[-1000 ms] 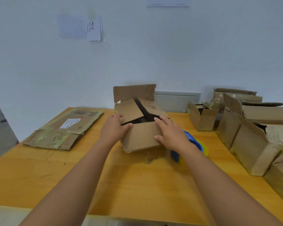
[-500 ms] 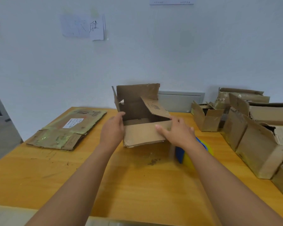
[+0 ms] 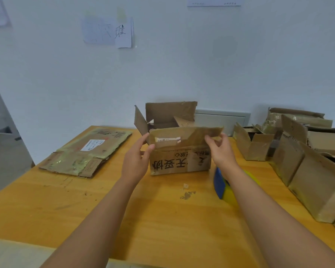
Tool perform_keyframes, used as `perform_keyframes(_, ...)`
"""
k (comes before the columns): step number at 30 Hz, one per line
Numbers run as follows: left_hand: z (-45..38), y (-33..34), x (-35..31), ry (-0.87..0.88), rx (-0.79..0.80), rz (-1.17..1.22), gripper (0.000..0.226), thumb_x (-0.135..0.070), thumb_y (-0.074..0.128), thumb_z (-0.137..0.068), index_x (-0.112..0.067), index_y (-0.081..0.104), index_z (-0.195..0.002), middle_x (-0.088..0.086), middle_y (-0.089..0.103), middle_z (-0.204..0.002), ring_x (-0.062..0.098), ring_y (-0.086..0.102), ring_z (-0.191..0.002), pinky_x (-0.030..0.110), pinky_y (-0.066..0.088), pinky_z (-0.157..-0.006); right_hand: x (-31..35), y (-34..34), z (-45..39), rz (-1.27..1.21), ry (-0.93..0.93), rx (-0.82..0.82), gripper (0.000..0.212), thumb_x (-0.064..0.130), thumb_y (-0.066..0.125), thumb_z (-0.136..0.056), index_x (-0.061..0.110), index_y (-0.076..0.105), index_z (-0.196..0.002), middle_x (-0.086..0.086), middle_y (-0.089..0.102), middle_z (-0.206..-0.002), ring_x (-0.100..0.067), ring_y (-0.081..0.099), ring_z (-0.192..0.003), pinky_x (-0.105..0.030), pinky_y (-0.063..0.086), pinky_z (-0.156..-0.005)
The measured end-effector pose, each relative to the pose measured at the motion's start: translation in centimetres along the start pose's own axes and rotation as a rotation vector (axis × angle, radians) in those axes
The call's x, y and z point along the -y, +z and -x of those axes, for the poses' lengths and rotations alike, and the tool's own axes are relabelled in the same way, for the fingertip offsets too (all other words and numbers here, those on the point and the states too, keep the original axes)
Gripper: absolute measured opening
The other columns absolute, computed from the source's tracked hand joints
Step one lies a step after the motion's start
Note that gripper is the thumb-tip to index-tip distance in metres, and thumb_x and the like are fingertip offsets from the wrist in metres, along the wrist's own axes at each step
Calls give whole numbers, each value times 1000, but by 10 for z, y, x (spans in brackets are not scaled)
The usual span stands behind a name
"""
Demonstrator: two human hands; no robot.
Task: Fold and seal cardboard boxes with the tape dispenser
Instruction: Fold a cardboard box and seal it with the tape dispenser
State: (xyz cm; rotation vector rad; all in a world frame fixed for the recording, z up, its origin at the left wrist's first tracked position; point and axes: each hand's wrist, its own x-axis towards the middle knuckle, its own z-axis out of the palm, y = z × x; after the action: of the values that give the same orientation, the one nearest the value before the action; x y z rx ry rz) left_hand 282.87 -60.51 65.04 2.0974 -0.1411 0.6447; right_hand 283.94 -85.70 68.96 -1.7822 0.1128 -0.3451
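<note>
We have the cardboard box (image 3: 179, 161) standing upright near the middle of the tabletop (image 3: 85, 206), its top flaps raised and printed characters upside down on its near wall. Our left hand (image 3: 135, 159) pinches the left end of the near flap between thumb and curled fingers; our right hand (image 3: 219, 149) pinches the right end of that flap the same way.

Just right of the box, partly hidden under our right forearm, lies the blue and yellow tape dispenser (image 3: 223, 185). Farther right of the box stands a small open box (image 3: 252, 145), and beyond it a crowd of larger worn boxes (image 3: 313, 176) runs along the tabletop's right edge, closing that side. Left of the box, well apart, lies a flattened carton (image 3: 87, 151) with a white label. Behind the box rises a white wall with a paper note (image 3: 112, 31) stuck on it.

In front of the box bare wood reaches to the near edge, marked by a small scrap (image 3: 188, 194) of debris.
</note>
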Motion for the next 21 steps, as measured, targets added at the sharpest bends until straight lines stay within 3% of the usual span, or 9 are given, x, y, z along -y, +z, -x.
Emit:
perform_keyframes(2,1,6,1,16,-85,-6,48,-47,49,-99,-37,38,-145,-8,60,-133,2,63,-83,27,54,-65,-4,8,-6,42,32,8,72,50,57,-97,20,25,-154,-2,43,-152,-25,42,-139,-43,40,-110)
perform_keyframes(5,2,11,-3,-13,-164,4,55,-38,56,-99,-35,27,-146,-3,56,-138,-1,61,-73,29,53,-68,-5,13,-15,157,26,-54,70,57,55,-94,20,35,-149,-3,52,-143,-26,50,-130,-46,47,-103)
perform_keyframes(8,-1,13,-4,-107,-153,47,65,-40,56,-98,-30,20,-152,-2,55,-137,-3,59,-77,24,49,-68,-4,16,-22,209,61,-61,65,60,53,-94,17,44,-141,-4,55,-136,-25,52,-123,-41,48,-96)
perform_keyframes(10,-4,16,-2,-139,-64,20,61,-48,52,-98,-25,32,-151,-2,58,-135,1,59,-86,18,45,-66,-4,21,-25,224,85,-32,61,60,49,-96,16,46,-138,-5,56,-133,-26,53,-120,-37,45,-89)
perform_keyframes(14,-10,24,4,-177,-13,28,51,-51,46,-99,-26,47,-143,1,64,-127,18,60,-112,27,46,-75,-1,24,-26,234,93,-3,62,57,48,-98,15,41,-142,-4,53,-135,-26,51,-122,-33,41,-84)
perform_keyframes(19,-22,24,-5,-130,-66,72,39,-45,45,-102,-31,53,-137,-9,65,-110,11,59,-99,25,48,-72,0,15,-25,229,30,-11,54,55,54,-96,17,49,-133,-2,58,-127,-26,55,-120,-33,46,-86)
perform_keyframes(21,-29,27,-11,-108,-70,96,35,-43,46,-102,-31,54,-133,-10,65,-108,9,60,-98,20,46,-68,6,9,-25,211,15,-10,60,53,54,-97,15,43,-141,-4,54,-137,-27,50,-129,-35,43,-92)
